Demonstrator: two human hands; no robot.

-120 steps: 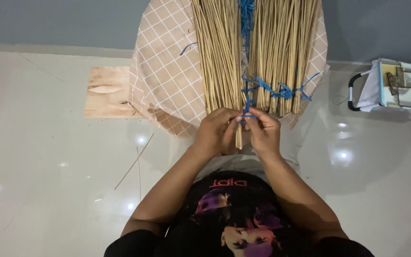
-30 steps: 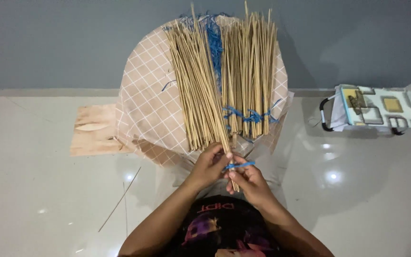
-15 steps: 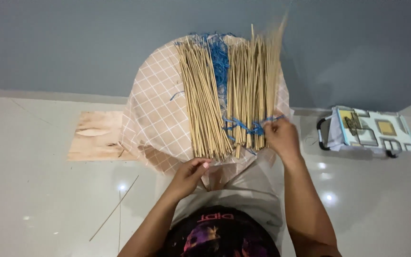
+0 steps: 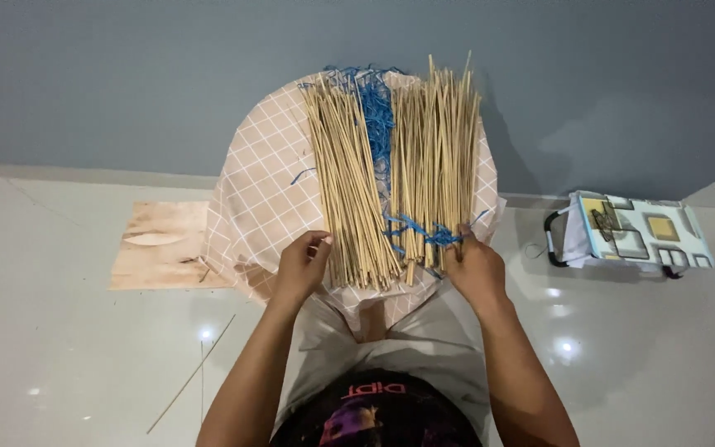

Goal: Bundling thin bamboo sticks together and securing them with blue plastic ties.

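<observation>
Two bundles of thin bamboo sticks lie on a round table covered with a peach checked cloth (image 4: 262, 199). The left bundle (image 4: 349, 182) lies loose and slightly slanted; my left hand (image 4: 301, 263) touches its near left edge with fingers curled. The right bundle (image 4: 434, 157) is woven together near its lower end with blue string (image 4: 415, 230). My right hand (image 4: 475, 266) pinches the blue string at the right edge of that bundle. More tangled blue string (image 4: 374, 108) lies between the bundles at the far side.
A thin plywood sheet (image 4: 163, 247) lies on the white tiled floor left of the table. One stray stick (image 4: 192, 372) lies on the floor at the near left. A patterned bag with black handles (image 4: 639, 232) sits at the right by the grey wall.
My hands have moved apart from the near middle of the sticks: the left to the left bundle's edge, the right out to the right bundle's edge with the string.
</observation>
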